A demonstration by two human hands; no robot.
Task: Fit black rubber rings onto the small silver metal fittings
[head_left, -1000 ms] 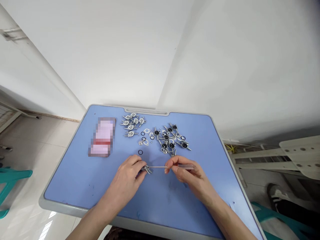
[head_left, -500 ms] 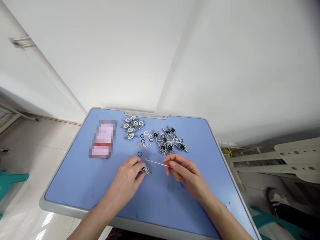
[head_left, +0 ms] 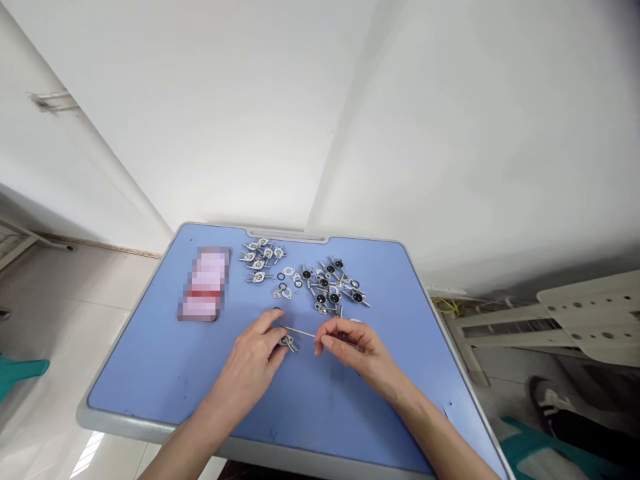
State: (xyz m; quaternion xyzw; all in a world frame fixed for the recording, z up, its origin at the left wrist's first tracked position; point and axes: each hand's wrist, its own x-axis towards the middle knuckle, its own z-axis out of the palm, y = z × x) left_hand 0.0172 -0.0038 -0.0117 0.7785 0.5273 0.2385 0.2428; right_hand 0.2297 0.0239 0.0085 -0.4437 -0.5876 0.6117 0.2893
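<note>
We have a blue table (head_left: 145, 373) with two heaps of small metal fittings (head_left: 327, 287) near its far edge. Our left hand (head_left: 247, 367) is curled almost shut, gripping a small metal fitting (head_left: 289, 343) at the fingertips. Our right hand (head_left: 357, 353) is nearly closed in a pinch on a slim tool (head_left: 300, 331), whose thin shaft reaches just above that fitting.

Left hand (head_left: 249, 360), right hand (head_left: 356, 348), both pinching

Metal fitting (head_left: 289, 343) in left hand (head_left: 247, 367), thin rod (head_left: 300, 331) in right hand (head_left: 353, 350)
</note>
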